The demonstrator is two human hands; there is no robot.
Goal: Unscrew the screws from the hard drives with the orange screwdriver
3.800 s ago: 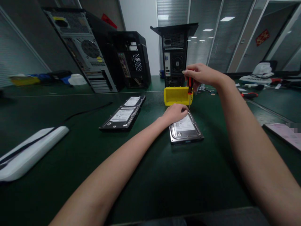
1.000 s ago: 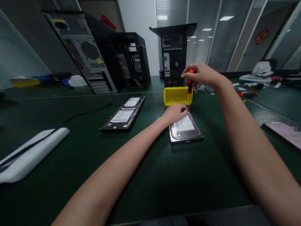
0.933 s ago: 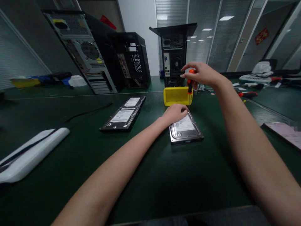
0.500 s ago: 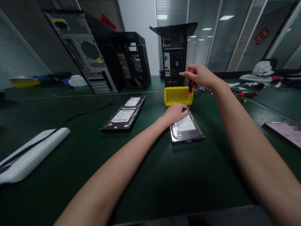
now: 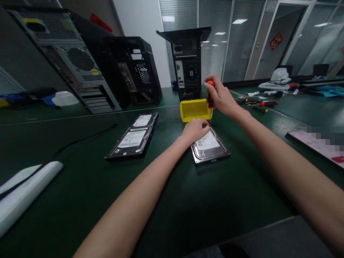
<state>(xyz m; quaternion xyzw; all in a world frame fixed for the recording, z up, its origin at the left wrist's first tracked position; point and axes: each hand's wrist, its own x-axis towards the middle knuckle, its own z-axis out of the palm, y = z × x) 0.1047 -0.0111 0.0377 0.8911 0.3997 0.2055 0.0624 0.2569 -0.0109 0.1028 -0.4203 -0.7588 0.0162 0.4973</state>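
Note:
A silver hard drive (image 5: pixel 208 146) with a white label lies flat on the green table. My left hand (image 5: pixel 195 129) is over its far left part, fingers curled and closed on the drive. Above the far end, my right hand (image 5: pixel 218 94) grips an orange and black screwdriver (image 5: pixel 210 95) by its handle. The shaft points straight down to the drive's far edge, close to my left fingertips. What the tip meets is too small to make out. Right behind the screwdriver stands a yellow bin (image 5: pixel 195 111).
Two more hard drives (image 5: pixel 132 139) lie end to end on the left. Computer cases (image 5: pixel 188 64) stand at the back. On the right are loose tools (image 5: pixel 264 104) and a flat pink-screened device (image 5: pixel 317 143). A white object with a black cable (image 5: pixel 32 186) lies at the left.
The camera view has turned a little to the right, so everything sits further left. My right hand has shifted slightly around the screwdriver handle. My left hand stays on the hard drive.

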